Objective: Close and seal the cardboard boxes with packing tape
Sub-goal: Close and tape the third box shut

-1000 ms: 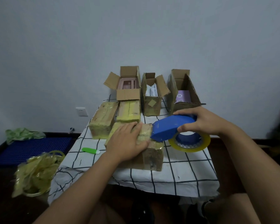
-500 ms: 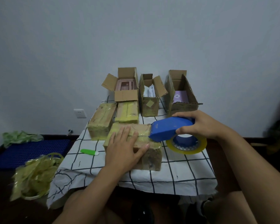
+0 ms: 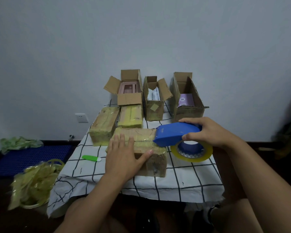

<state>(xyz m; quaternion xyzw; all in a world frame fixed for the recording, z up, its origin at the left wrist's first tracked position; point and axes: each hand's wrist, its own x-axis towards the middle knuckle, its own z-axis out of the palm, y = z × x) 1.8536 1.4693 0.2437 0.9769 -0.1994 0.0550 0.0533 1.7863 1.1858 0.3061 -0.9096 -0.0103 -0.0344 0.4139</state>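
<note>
Both hands are on the job: left hand (image 3: pixel 124 157) lies flat, fingers straight, pressing down on the near box (image 3: pixel 139 150); right hand (image 3: pixel 208 132) is curled round the blue tape dispenser (image 3: pixel 176 134), yellowish roll (image 3: pixel 191 151) hanging under it.

Near box sits on the table (image 3: pixel 183 179) at the front, directly ahead of both hands. Long axis runs left-right across the view. Dispenser nose touches the box top at its right end, so the right hand is the nearer one to the seam end; left hand covers the left and middle part of the top, thumb over the front face.

Looks like a tape run along the long axis is in progress or ending at the right edge. Judgement: next pull goes rightward and down over the end face, left hand as the anchor.

Two wrapped boxes (image 3: pixel 104 125) sit just behind, side by side. Three open boxes (image 3: pixel 154 100) stand in a row at the back, flaps up, well apart from the hands, not yet sealed.
</note>
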